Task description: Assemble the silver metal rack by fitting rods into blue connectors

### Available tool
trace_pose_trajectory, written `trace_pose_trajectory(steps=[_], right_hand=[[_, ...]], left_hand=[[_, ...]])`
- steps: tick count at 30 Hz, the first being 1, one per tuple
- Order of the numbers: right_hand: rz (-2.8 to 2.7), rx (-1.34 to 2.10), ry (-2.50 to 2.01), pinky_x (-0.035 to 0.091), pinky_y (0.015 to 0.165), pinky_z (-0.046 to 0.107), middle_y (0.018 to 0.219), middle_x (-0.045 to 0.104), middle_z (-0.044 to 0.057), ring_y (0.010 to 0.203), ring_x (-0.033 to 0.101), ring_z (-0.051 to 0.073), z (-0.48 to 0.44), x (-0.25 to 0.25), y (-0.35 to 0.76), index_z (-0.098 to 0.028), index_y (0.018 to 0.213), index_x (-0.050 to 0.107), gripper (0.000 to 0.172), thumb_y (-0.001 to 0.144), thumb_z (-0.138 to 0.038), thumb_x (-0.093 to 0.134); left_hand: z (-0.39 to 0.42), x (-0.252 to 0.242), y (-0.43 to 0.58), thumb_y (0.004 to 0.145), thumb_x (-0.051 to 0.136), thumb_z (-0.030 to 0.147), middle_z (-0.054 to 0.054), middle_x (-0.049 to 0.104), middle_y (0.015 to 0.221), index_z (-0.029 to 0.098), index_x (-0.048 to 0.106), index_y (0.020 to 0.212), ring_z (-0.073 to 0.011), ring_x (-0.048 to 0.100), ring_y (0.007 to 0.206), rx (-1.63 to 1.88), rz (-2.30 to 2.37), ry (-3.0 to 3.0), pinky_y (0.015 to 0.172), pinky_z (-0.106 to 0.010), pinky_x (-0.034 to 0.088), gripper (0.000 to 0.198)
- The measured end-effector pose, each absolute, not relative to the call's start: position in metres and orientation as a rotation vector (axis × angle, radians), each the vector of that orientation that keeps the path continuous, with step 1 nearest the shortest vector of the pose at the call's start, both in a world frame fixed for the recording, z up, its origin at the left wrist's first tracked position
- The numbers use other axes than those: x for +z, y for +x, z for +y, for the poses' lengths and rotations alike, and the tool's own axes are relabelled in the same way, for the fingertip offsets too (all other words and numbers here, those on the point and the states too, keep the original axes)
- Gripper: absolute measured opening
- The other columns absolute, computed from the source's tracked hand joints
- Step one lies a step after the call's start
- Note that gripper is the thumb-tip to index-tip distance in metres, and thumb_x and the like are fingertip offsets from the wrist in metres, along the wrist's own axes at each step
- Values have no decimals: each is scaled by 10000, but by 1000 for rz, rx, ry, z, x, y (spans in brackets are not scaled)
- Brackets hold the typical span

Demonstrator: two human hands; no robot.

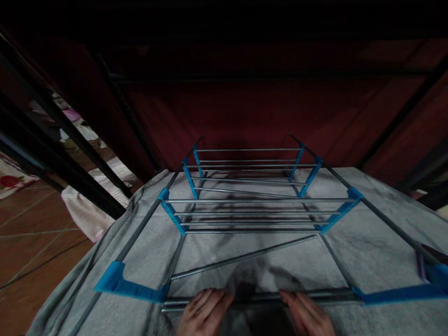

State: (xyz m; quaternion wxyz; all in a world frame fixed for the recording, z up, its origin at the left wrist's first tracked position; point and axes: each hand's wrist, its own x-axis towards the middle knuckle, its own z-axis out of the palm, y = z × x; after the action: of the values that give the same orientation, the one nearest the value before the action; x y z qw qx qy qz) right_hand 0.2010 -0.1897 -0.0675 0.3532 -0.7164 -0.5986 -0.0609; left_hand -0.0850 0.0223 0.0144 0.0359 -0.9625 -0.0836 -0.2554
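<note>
A partly built shoe rack of grey metal tubes and blue plastic brackets (175, 217) lies on its back in front of me. At its near end, my left hand (206, 311) is closed over the thin metal rods (259, 296) that lie between the two nearest brackets. Farther right along the same rods, the fingers of my right hand (308, 315) curl over them too. One loose rod (245, 256) lies slantwise inside the frame, beyond my hands. Several crossbars (262, 200) span the brackets farther away.
Grey cloth (140, 242) covers the surface under the rack. A dark red panel (245, 112) with black bars stands behind it. To the left, striped cloth (94, 205) hangs down near the tiled floor (38, 228), where a thin cable lies. A dark object sits by the right bracket.
</note>
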Motion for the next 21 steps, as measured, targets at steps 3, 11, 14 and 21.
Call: trace_pose_trajectory(steps=[3,11,14,21], right_hand=[[-1471,-130,-2032,616,847,356,1109,770,37,997,738,239,-176,-63,242,-288,1194,753,383,982,-318,435],[-1384,113,-2079,563,943,303,1182,719,58,1081,696,186,-145,-62,247,-255,1181,706,361,988,-194,407],[-1339,181,-2158,563,855,297,998,723,55,941,706,187,-130,-64,260,-236,1002,718,302,957,-155,431],[-1350,592,-2392,476,939,326,1012,711,79,1029,646,228,-93,-36,293,-181,954,669,127,827,-184,665]], left_hand=[[45,59,-67,992,407,135,-20,747,1159,287,485,1495,-160,704,1050,-1006,-438,-2934,971,-256,541,531],[91,189,54,1004,542,336,-41,756,970,185,734,1083,-170,715,876,-1649,-893,-2899,813,-269,570,257],[121,213,96,998,506,481,-55,766,964,151,752,1091,-190,723,865,-1326,-765,-3198,772,-280,560,422],[172,226,180,1004,405,518,-47,752,936,77,665,1253,-164,702,797,-450,-513,-3456,678,-226,485,569]])
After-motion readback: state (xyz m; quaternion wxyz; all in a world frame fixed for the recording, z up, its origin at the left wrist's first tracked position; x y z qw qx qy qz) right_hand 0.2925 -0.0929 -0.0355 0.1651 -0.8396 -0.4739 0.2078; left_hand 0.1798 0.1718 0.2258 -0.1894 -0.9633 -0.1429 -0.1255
